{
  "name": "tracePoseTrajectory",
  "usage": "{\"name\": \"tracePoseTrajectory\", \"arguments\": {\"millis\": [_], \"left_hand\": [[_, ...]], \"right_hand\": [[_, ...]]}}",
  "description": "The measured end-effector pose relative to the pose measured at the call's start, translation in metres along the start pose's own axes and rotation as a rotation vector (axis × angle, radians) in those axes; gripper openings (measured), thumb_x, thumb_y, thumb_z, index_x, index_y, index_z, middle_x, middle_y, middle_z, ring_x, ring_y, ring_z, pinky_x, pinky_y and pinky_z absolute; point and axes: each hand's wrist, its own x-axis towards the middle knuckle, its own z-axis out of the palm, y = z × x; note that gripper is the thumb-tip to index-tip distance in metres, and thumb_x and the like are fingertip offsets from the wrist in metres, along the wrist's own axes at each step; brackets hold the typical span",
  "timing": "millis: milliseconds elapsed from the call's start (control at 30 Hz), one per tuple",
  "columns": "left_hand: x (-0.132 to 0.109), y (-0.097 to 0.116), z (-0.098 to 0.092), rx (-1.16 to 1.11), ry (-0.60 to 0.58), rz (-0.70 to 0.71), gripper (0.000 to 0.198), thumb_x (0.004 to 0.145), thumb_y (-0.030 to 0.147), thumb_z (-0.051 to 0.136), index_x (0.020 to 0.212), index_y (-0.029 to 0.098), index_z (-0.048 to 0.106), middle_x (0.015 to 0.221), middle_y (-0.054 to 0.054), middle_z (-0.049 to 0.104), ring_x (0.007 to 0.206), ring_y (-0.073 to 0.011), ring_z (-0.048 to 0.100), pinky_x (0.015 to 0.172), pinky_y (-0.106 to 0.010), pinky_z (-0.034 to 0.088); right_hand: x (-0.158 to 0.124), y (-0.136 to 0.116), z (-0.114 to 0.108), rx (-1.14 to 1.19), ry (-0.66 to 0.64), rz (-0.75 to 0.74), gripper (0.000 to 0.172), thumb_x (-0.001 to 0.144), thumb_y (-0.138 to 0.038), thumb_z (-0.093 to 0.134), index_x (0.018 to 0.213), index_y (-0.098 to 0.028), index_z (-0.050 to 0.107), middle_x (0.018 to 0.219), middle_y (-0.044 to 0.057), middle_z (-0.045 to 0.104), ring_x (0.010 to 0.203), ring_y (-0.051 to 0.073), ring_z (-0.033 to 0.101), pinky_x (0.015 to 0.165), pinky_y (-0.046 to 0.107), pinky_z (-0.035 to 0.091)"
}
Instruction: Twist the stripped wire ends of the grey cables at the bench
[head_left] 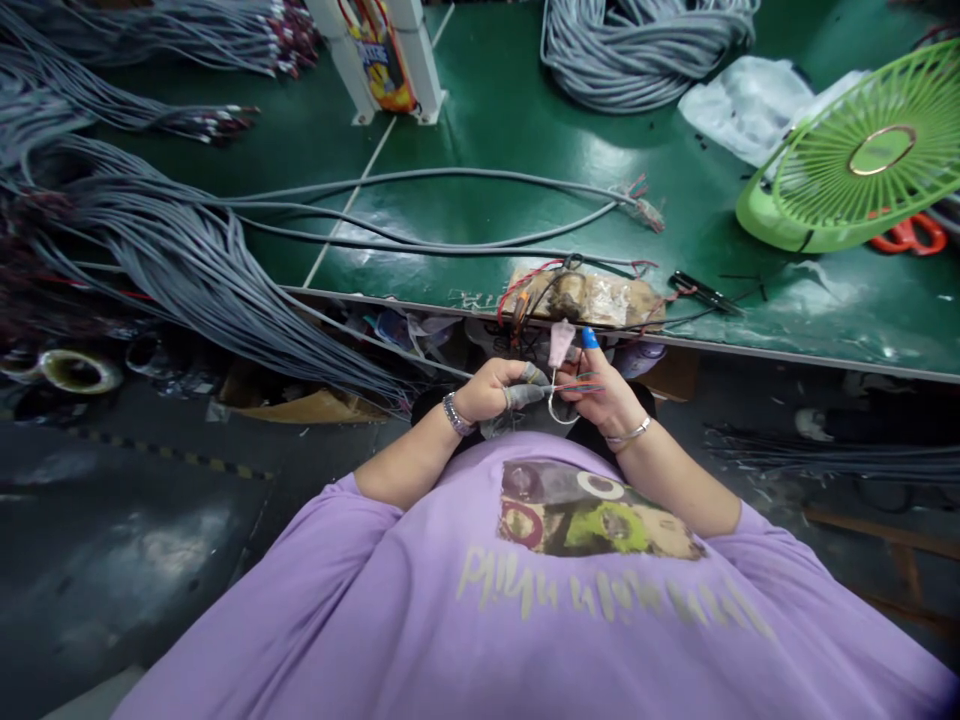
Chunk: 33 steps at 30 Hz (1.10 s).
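My left hand [499, 388], with grey covers on the fingertips, pinches the end of a grey cable [451, 371] just below the bench edge. Thin red and pale wires [581, 386] reach from there across the curled fingers of my right hand [609, 398]. The right thumb, wearing a blue fingertip cover [590, 338], points up, apart from these fingers. Between the hands, a pinkish-white tapered piece [561, 343] hangs at the bench edge, and a thin white lead [553, 405] loops below it. Part of the right fingers is hidden behind the wires.
A taped brown block [600, 296] with dark leads lies along the edge of the green bench [480, 130]. Black snips [703, 291], a green fan [862, 160] and red-handled scissors [909, 235] are to the right. Grey cable bundles [187, 240] spill over the left edge; a coil [645, 50] sits behind.
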Motion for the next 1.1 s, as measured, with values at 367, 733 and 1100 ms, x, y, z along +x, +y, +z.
{"name": "tracePoseTrajectory", "arguments": {"millis": [367,733,1100], "left_hand": [[-0.038,0.006,0.006,0.003,-0.025,0.011,0.044,0.074,0.052,0.079,0.077,0.009,0.074,0.067,-0.007,0.069,0.057,-0.0106,0.058,0.055,-0.021,0.048],[-0.011,0.011,-0.009,0.032,0.165,0.107,0.044,0.071,0.053,0.081,0.08,0.011,0.074,0.065,-0.002,0.066,0.053,-0.0078,0.053,0.053,-0.02,0.046],[0.016,0.006,-0.001,-0.006,0.08,0.064,0.052,0.069,0.06,0.079,0.076,0.01,0.069,0.061,0.0,0.059,0.051,-0.006,0.046,0.049,-0.019,0.038]], "right_hand": [[-0.005,-0.001,-0.009,-0.024,0.005,0.121,0.055,0.077,-0.071,0.068,0.078,-0.017,0.055,0.065,-0.001,0.059,0.041,0.003,0.024,0.035,0.016,0.007],[0.0,-0.012,0.006,-0.281,-0.035,-0.113,0.062,0.072,-0.078,0.068,0.072,-0.016,0.058,0.059,0.0,0.057,0.039,0.003,0.03,0.036,0.019,0.019],[0.001,-0.011,0.023,-0.07,0.024,-0.002,0.064,0.068,-0.079,0.07,0.073,-0.017,0.057,0.052,-0.004,0.048,0.039,0.002,0.026,0.033,0.018,0.013]]}}
